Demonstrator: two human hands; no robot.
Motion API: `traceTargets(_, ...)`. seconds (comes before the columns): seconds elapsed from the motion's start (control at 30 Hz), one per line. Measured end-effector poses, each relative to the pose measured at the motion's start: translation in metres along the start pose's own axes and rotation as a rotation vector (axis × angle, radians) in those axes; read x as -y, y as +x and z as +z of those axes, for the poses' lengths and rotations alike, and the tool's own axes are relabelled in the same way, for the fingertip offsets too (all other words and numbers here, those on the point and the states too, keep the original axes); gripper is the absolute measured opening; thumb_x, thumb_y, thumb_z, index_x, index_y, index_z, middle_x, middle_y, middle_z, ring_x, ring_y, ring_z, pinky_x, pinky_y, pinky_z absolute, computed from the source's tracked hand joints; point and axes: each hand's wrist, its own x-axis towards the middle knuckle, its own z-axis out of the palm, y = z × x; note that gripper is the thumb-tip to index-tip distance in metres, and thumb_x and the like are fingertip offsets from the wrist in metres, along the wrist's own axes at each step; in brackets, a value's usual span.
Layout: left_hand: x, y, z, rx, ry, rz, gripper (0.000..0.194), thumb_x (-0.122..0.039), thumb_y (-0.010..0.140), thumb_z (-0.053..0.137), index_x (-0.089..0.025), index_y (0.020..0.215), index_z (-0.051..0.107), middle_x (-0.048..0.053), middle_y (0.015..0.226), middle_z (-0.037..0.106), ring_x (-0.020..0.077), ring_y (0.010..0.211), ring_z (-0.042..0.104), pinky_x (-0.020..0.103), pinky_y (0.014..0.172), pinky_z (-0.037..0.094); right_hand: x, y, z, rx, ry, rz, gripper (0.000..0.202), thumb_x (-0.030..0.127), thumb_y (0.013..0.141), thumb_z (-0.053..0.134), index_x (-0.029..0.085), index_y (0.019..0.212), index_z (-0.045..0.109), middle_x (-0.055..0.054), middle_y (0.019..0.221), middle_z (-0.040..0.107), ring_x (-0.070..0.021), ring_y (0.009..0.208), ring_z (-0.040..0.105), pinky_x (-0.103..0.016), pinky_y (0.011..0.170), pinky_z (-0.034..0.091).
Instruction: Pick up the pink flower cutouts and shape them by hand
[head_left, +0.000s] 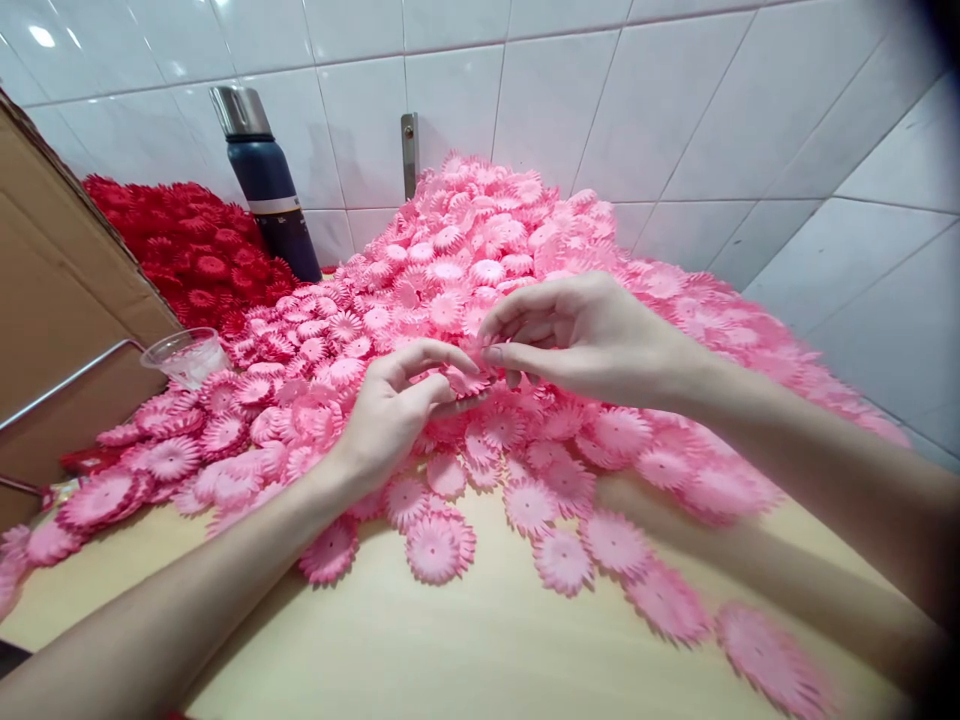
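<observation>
Holding a small pink flower [466, 381], the left hand [394, 405] has its thumb and fingers closed on it, in the middle of the scene. The right hand [574, 335] is just beside it, with its thumb and fingertips close together. I cannot tell if they pinch anything. Both hands are over the big pile of pink flowers [487, 225], which are round and flat with pointy edges. The pile is high at the far side and spreads out low to the left and right. Some loose flowers [530, 507] lie on the pale yellow tabletop [450, 650] at the near side, and a few more go off to the near right. To the left, a clear plastic cup [187, 358] sits at the edge of the pile, near a brown cardboard box [67, 250]. A pile of red flowers [199, 250] is at the far left. Beside it is a dark blue bottle [271, 195] with a silver lid. Behind everything is a shiny white tile wall [562, 90] with a metal strip [409, 155] on it.
</observation>
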Motion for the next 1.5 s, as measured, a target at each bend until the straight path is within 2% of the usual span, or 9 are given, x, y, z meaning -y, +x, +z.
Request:
traceTargets(0.13,0.002,0.0,0.0,0.007,0.028,-0.055,0.016,-0.011,0.077,0.063,-0.018,0.081,0.076,0.001,0.082,0.073,0.0144,0.083,0.068,0.028,0.083,0.056,0.002,0.0,0.001,-0.011,-0.067,-0.034,0.008,0.009,0.077,0.063,0.017,0.078,0.067,-0.003,0.073,0.067,-0.0147,0.059,0.066,-0.028,0.052,0.054)
traceTargets(0.33,0.005,0.001,-0.003,0.058,-0.036,-0.061,0.009,-0.022,0.08,0.069,-0.019,0.083,0.077,0.003,0.089,0.073,0.0147,0.082,0.068,0.032,0.087,0.056,0.004,0.0,0.001,-0.013,-0.265,-0.194,0.006,0.016,0.077,0.066,0.016,0.076,0.072,-0.006,0.076,0.071,-0.0182,0.072,0.066,-0.032,0.063,0.054)
traceTargets(0.53,0.003,-0.001,-0.003,0.01,0.072,0.015,0.022,-0.031,0.08,0.07,-0.014,0.066,0.071,0.005,0.087,0.07,0.0151,0.08,0.067,0.03,0.08,0.058,0.009,-0.001,0.001,-0.147,-0.187,-0.127,0.009,0.017,0.077,0.068,0.017,0.068,0.07,-0.004,0.067,0.069,-0.0166,0.062,0.064,-0.031,0.055,0.052)
traceTargets(0.63,0.002,-0.001,0.0,-0.008,0.014,0.039,0.018,-0.027,0.074,0.076,-0.015,0.076,0.063,0.003,0.094,0.068,0.0153,0.082,0.068,0.033,0.079,0.06,0.008,-0.002,0.001,-0.126,-0.085,-0.114,0.008,0.011,0.07,0.072,0.017,0.071,0.068,-0.004,0.071,0.068,-0.0176,0.067,0.066,-0.032,0.061,0.057)
traceTargets(0.8,0.0,0.0,0.001,0.001,0.055,0.057,0.034,-0.021,0.071,0.079,-0.018,0.098,0.059,0.006,0.111,0.064,0.0158,0.089,0.068,0.031,0.08,0.059,0.007,-0.002,0.0,-0.075,0.047,-0.087,0.02,0.006,0.068,0.072,0.019,0.081,0.065,-0.004,0.089,0.066,-0.0176,0.072,0.068,-0.031,0.062,0.06)
traceTargets(1.03,0.005,0.003,-0.003,0.006,0.057,0.209,0.031,-0.015,0.065,0.083,-0.018,0.091,0.066,0.0,0.096,0.064,0.0132,0.091,0.062,0.025,0.081,0.054,0.007,-0.002,0.0,-0.12,-0.055,-0.043,0.013,0.015,0.064,0.079,0.018,0.073,0.071,-0.005,0.077,0.07,-0.022,0.073,0.069,-0.032,0.059,0.058)
traceTargets(1.17,0.007,0.003,-0.004,-0.021,0.126,0.291,0.031,-0.012,0.062,0.083,-0.017,0.089,0.067,0.001,0.094,0.064,0.0144,0.094,0.06,0.026,0.085,0.051,0.014,-0.002,0.006,-0.1,-0.097,-0.045,0.006,0.013,0.068,0.074,0.018,0.071,0.072,-0.004,0.072,0.071,-0.0189,0.071,0.067,-0.03,0.058,0.055)
traceTargets(1.37,0.004,0.004,-0.003,-0.071,0.129,0.352,0.044,-0.015,0.056,0.087,-0.019,0.093,0.064,0.0,0.097,0.062,0.0132,0.088,0.06,0.025,0.076,0.054,0.02,-0.003,0.013,-0.041,0.157,0.093,0.009,0.016,0.071,0.075,0.016,0.074,0.066,-0.002,0.075,0.069,-0.0148,0.072,0.067,-0.025,0.062,0.057)
traceTargets(1.5,0.004,0.002,-0.001,-0.059,0.145,0.316,0.04,-0.018,0.058,0.086,-0.019,0.091,0.063,0.001,0.1,0.063,0.0152,0.095,0.061,0.025,0.078,0.054,0.013,-0.001,0.012,0.055,0.376,0.151,0.016,0.013,0.07,0.076,0.016,0.078,0.063,-0.002,0.078,0.07,-0.0144,0.075,0.069,-0.025,0.065,0.057)
